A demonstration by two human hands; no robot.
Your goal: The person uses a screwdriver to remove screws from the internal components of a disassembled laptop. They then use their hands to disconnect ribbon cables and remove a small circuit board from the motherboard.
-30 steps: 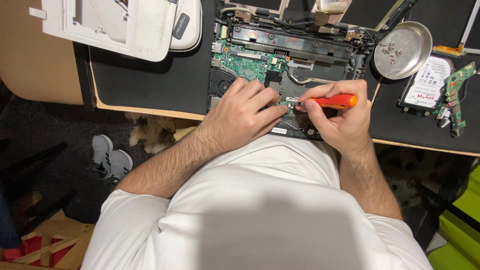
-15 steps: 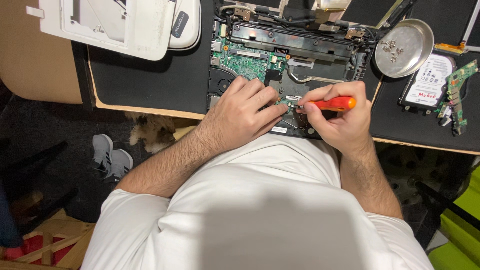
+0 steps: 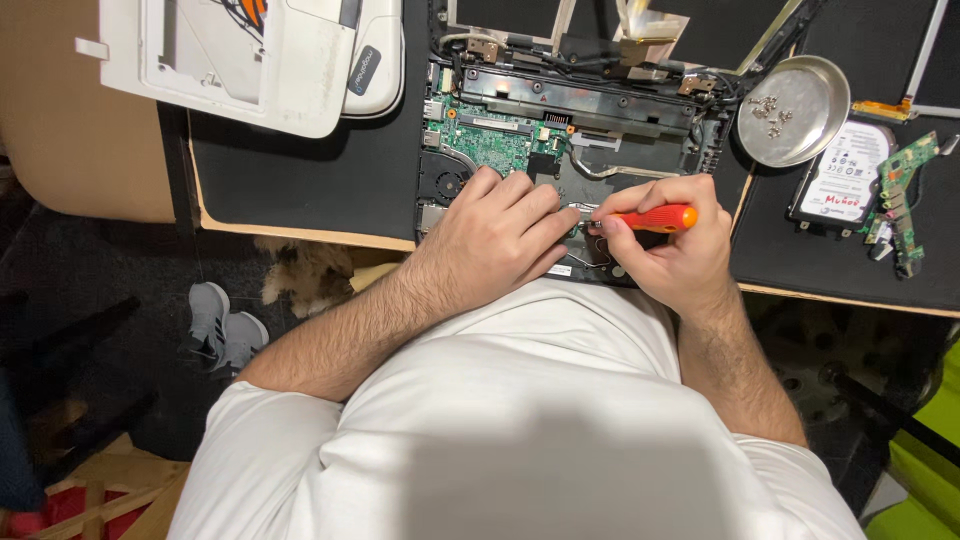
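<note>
An opened laptop base [image 3: 600,110] lies on the black mat, its green circuit board [image 3: 490,145] and fan exposed. My right hand [image 3: 670,250] grips an orange-handled screwdriver [image 3: 655,217] lying nearly level, its tip pointing left at a small metal part near the laptop's front edge. My left hand [image 3: 500,235] rests on the laptop beside that tip, fingers curled down and pinching or steadying the small metal part. What sits under the fingers is hidden.
A round metal dish [image 3: 795,110] with several screws stands right of the laptop. A hard drive [image 3: 840,180] and a small green board [image 3: 905,195] lie at the far right. White plastic covers [image 3: 250,55] lie at the back left. Shoes [image 3: 222,325] sit on the floor.
Both hands stay at the same spot on the laptop. The screwdriver has barely shifted; only the view moved slightly.
</note>
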